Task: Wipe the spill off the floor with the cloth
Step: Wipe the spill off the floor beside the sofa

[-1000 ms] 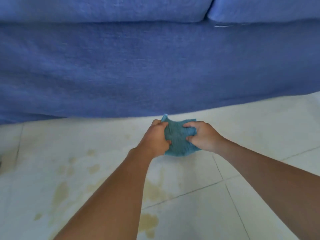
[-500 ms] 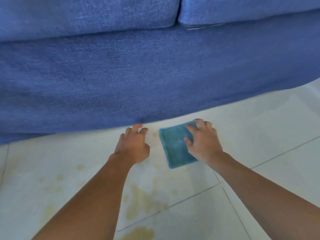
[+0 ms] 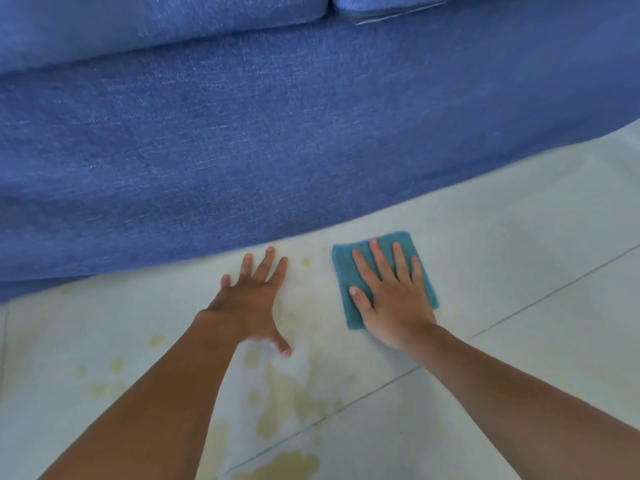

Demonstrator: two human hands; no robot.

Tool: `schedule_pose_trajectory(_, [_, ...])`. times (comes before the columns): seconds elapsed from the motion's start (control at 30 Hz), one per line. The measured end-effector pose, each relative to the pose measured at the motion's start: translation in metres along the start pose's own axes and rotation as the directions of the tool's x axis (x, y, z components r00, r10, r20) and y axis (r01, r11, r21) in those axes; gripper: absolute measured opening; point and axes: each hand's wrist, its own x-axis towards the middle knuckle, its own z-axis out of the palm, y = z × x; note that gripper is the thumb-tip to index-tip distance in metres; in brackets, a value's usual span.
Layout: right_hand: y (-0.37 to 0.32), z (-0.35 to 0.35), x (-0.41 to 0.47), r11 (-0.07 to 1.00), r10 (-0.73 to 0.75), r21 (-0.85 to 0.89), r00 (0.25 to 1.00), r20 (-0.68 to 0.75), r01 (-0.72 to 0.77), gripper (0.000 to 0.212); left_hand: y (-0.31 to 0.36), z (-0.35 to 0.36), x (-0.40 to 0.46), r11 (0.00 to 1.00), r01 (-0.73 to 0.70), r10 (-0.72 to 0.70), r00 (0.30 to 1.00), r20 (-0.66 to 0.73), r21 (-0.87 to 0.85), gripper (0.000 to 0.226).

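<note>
Two hands are down on the pale floor (image 3: 519,271) in front of the blue sofa (image 3: 277,133): the right hand (image 3: 391,299) lies flat with fingers spread on the folded blue cloth (image 3: 346,271), and the left hand (image 3: 249,299) rests spread and bare on the tile to its left. Most of the yellow spill (image 3: 277,403) sits nearer and to the left of the cloth, well apart from it. To wipe well, I think the right hand should press the cloth flat and slide it near and left through the puddles, not push them under the sofa.

Folded teal cloth (image 3: 377,252) flat on floor (image 3: 519,271), yellowish spill (image 3: 280,403) nearby.
</note>
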Motion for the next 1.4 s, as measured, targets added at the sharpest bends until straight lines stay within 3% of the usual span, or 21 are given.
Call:
schedule_pose_trajectory(0.07, [0.007,0.011,-0.054,0.986,-0.168,-0.014,0.986,0.002,0.168,0.067,-0.004,0.003,-0.003,1.0,-0.004,0.003,1.0,-0.019,-0.02,0.156])
schedule_pose_trajectory(0.1, [0.021,0.01,-0.075,0.986,-0.165,-0.019,0.986,0.006,0.166,0.066,-0.004,0.002,-0.004,1.0,-0.011,0.011,1.0,-0.025,-0.023,0.155])
schedule_pose_trajectory(0.2, [0.048,0.002,-0.048,0.997,0.072,-0.01,0.997,-0.018,-0.072,0.07,0.0,-0.005,-0.004,1.0,-0.016,0.016,1.0,-0.012,-0.009,0.156])
schedule_pose_trajectory(0.27, [0.023,-0.005,0.002,0.979,0.203,0.029,0.979,-0.025,-0.202,0.077,0.003,-0.007,0.0,1.0,-0.01,0.01,1.0,0.004,0.011,0.158])
schedule_pose_trajectory(0.33, [-0.006,0.001,0.009,0.997,0.075,0.018,0.997,-0.028,-0.074,0.075,0.003,-0.005,0.0,1.0,-0.006,0.006,1.0,0.0,0.004,0.158])
schedule_pose_trajectory(0.43, [0.003,0.014,-0.049,0.98,-0.194,-0.032,0.98,0.034,0.195,0.067,-0.006,-0.008,-0.007,0.998,-0.058,0.058,0.998,-0.006,-0.029,0.149])
schedule_pose_trajectory(0.5, [0.019,0.004,-0.054,0.978,-0.2,-0.045,0.975,0.093,0.205,0.069,-0.02,-0.018,-0.013,0.994,-0.079,0.077,0.997,-0.023,-0.073,0.143])
schedule_pose_trajectory(0.6, [0.012,-0.018,0.009,0.977,-0.177,-0.091,0.967,0.182,0.195,0.072,-0.046,-0.029,-0.019,0.997,-0.07,0.069,0.997,-0.032,-0.016,0.142])
schedule_pose_trajectory(0.73, [-0.014,-0.05,0.072,0.923,-0.226,-0.202,0.886,0.405,0.328,0.069,-0.068,-0.016,-0.024,0.998,-0.054,0.054,0.998,-0.027,-0.009,0.148])
schedule_pose_trajectory(0.83, [-0.026,-0.059,0.084,0.908,-0.218,-0.222,0.854,0.473,0.355,0.069,-0.072,-0.014,-0.02,0.998,-0.057,0.055,0.997,-0.052,-0.022,0.149])
schedule_pose_trajectory(1.07, [-0.066,-0.02,0.066,0.993,-0.076,-0.08,0.981,0.179,0.091,0.068,-0.104,-0.018,-0.027,0.991,-0.081,0.068,0.99,-0.122,-0.105,0.138])
schedule_pose_trajectory(1.2, [-0.068,-0.008,0.048,0.992,-0.059,-0.098,0.984,0.17,0.076,0.08,-0.145,-0.022,-0.037,0.997,0.043,-0.051,0.991,-0.124,-0.069,0.14])
schedule_pose_trajectory(1.3, [-0.096,-0.009,0.068,0.996,-0.036,-0.076,0.994,0.099,0.043,0.069,-0.166,-0.01,-0.047,0.983,0.126,-0.142,0.983,-0.114,-0.136,0.141])
schedule_pose_trajectory(1.4, [-0.154,-0.01,0.096,0.988,-0.145,-0.038,0.987,0.068,0.147,0.064,-0.176,0.0,-0.053,0.968,0.147,-0.172,0.978,-0.115,-0.201,0.139])
